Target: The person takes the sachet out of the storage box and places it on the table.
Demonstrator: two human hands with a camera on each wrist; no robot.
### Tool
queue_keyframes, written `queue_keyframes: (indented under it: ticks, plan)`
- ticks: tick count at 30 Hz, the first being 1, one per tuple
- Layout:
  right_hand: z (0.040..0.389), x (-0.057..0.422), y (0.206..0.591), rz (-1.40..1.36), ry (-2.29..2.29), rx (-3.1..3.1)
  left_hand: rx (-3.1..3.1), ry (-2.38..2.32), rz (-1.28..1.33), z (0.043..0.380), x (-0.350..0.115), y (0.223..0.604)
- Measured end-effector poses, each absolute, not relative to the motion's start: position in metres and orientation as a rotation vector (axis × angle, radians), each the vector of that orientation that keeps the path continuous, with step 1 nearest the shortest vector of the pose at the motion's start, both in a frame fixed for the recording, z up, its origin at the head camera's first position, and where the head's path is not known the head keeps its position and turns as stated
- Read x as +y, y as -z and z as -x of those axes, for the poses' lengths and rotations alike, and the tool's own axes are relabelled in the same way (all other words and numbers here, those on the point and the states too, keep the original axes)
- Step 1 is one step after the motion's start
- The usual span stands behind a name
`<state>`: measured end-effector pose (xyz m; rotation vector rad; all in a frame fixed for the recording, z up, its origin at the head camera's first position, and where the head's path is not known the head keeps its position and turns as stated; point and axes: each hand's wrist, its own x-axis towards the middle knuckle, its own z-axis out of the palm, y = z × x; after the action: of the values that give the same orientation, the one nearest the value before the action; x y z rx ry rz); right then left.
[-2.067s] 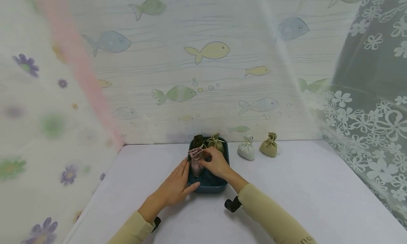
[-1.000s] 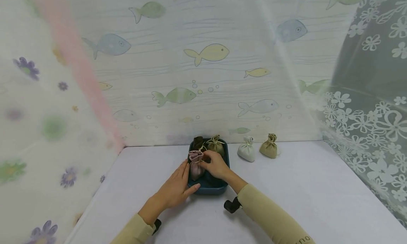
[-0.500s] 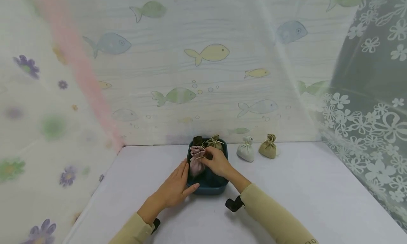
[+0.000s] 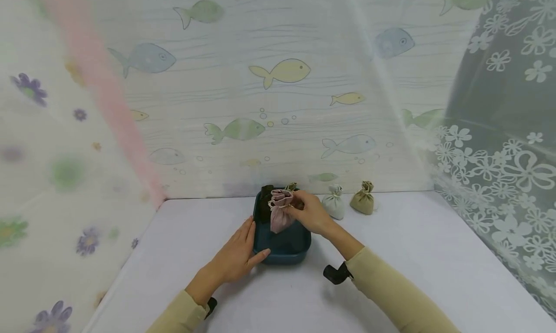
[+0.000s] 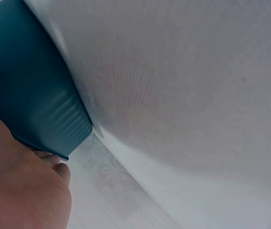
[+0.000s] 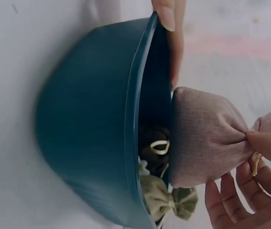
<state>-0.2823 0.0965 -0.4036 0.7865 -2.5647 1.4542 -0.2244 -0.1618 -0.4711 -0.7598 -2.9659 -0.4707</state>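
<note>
My right hand pinches the gathered neck of a dusty-pink drawstring pouch and holds it up over a dark teal plastic basin. In the right wrist view the pouch hangs just above the basin's rim, thumb and fingers at its tied neck. My left hand lies along the basin's left side with straight fingers, its thumb at the front rim. Inside, toward the back, sit a dark brown pouch and an olive-green pouch, the latter partly hidden by my right hand in the head view.
To the right of the basin, a white pouch and a khaki pouch stand on the white-covered table. A fish-printed curtain hangs right behind the table's back edge. Sheer flowered fabric hangs on the right.
My right hand has lifted the pink pouch up from the basin's left side and moved it right, over the basin's middle. The left hand has kept its place at the basin.
</note>
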Motion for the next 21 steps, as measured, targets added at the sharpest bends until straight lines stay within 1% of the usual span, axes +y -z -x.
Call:
queue_keyframes:
  ticks: [5,21]
  plan:
    - [0.279,0.111,0.403,-0.797,-1.440,-2.544,-2.947,0.480,0.771,0.226,-0.162,0.474]
    - [0.266,0.170,0.408,-0.610,-1.414,-2.628,-2.987,0.437,0.760,0.228,-0.163,0.474]
